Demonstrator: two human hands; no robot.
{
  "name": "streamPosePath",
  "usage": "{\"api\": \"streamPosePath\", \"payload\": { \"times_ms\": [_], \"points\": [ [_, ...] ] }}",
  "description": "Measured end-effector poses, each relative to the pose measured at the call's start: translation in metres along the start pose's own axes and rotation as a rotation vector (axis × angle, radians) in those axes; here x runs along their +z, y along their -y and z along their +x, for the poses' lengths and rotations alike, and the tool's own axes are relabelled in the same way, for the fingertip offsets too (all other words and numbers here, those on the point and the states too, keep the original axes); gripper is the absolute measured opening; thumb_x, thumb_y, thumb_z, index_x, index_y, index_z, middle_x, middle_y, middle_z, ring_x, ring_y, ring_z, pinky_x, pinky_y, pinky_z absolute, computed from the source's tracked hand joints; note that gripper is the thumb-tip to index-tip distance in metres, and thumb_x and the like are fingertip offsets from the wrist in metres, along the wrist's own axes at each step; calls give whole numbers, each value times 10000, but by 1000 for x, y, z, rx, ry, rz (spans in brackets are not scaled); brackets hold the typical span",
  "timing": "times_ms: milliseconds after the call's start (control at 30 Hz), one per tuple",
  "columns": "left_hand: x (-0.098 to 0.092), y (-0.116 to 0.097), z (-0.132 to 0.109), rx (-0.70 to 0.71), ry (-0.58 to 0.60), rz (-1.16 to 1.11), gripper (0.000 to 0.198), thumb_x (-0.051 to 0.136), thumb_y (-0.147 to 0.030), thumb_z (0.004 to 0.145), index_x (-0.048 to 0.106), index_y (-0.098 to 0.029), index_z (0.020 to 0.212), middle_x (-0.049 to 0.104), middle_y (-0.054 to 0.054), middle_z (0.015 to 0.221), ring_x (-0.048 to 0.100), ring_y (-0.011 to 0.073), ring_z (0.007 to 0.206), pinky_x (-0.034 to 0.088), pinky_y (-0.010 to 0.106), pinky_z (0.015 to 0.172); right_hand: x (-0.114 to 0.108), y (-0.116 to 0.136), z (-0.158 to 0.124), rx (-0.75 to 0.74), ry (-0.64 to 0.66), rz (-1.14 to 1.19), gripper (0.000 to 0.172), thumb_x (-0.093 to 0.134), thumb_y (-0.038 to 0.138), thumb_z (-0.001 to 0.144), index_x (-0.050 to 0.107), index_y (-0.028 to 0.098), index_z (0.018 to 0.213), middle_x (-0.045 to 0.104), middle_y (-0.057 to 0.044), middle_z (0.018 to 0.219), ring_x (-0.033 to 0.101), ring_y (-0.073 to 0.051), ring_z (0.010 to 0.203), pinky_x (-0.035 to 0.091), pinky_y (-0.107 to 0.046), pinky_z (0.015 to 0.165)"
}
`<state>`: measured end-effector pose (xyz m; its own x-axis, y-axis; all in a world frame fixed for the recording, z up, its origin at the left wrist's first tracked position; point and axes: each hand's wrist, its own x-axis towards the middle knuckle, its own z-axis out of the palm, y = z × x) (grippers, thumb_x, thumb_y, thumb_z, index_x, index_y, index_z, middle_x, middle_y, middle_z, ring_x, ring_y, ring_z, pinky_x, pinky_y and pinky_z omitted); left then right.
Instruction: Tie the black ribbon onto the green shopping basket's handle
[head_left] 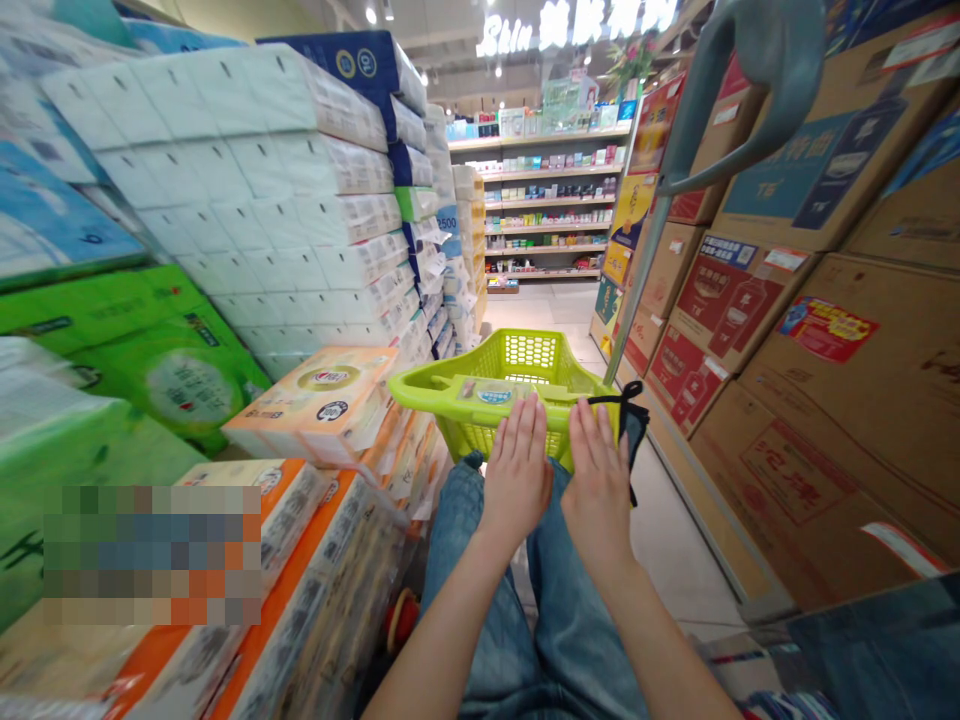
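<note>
A yellow-green plastic shopping basket (pixel 442 402) stands in front of my knees. My left hand (pixel 517 470) lies flat at its near rim, fingers stretched forward and the palm down. Beside it, my right hand (pixel 600 475) rests the same way near the rim's right corner. Neither hand is wrapped round anything. A black cord (pixel 634 392) is tied at that corner, with a dark cloth piece (pixel 636 430) hanging from it. From the basket's right side a metal rod (pixel 645 270) rises to a grey handle (pixel 679 150). A label (pixel 495 396) sits on the rim.
White tissue packs (pixel 225 160) are stacked high on the left, with orange-and-white packs (pixel 315 390) lower down. Cardboard cartons (pixel 847 390) line the right side. Tiled floor (pixel 536 305) runs ahead to shelves of small goods (pixel 551 190). Dark denim (pixel 885 650) shows at the lower right.
</note>
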<state>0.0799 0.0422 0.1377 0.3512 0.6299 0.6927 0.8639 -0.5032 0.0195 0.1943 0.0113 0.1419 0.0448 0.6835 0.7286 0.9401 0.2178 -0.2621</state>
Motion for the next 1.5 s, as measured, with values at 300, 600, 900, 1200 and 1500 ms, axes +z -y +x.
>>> {"api": "streamPosePath", "payload": {
  "times_ms": [300,600,900,1200,1500],
  "points": [
    [-2,-1,0,7,17,-7,760,444,-132,879,140,-58,1572,253,143,1641,163,255,1538,279,453,1221,-8,-20,0,-63,14,76,836,294,-33,840,120,264,1602,382,-68,1594,213,-199,1526,244,-539,1224],
    [0,-2,0,-7,1,-2,757,428,-128,881,130,-64,1574,273,141,1634,176,252,1535,285,445,1218,-7,-20,7,20,-4,50,849,321,-33,808,161,234,1597,368,-95,1599,222,-242,1523,255,-589,1206],
    [-1,0,0,11,9,-16,775,459,-126,859,157,-74,1571,292,154,1625,185,265,1532,303,465,1211,-7,-5,-1,-141,103,62,829,325,-20,849,123,260,1602,378,-63,1596,261,-198,1511,220,-524,1239],
    [-3,-3,1,-1,-7,-37,794,443,-130,877,85,-84,1584,285,146,1630,200,266,1529,270,455,1224,-19,-86,34,-48,55,423,850,348,-59,677,450,200,1480,460,-85,1538,332,-195,1479,263,-507,1237],
    [-5,-4,1,-23,-8,-93,775,424,-112,886,99,-125,1589,320,138,1618,220,266,1524,268,474,1224,-19,-114,65,-125,162,601,607,385,-18,596,703,203,1065,698,-58,1159,550,-218,1258,375,-502,1139]
  ]
}}
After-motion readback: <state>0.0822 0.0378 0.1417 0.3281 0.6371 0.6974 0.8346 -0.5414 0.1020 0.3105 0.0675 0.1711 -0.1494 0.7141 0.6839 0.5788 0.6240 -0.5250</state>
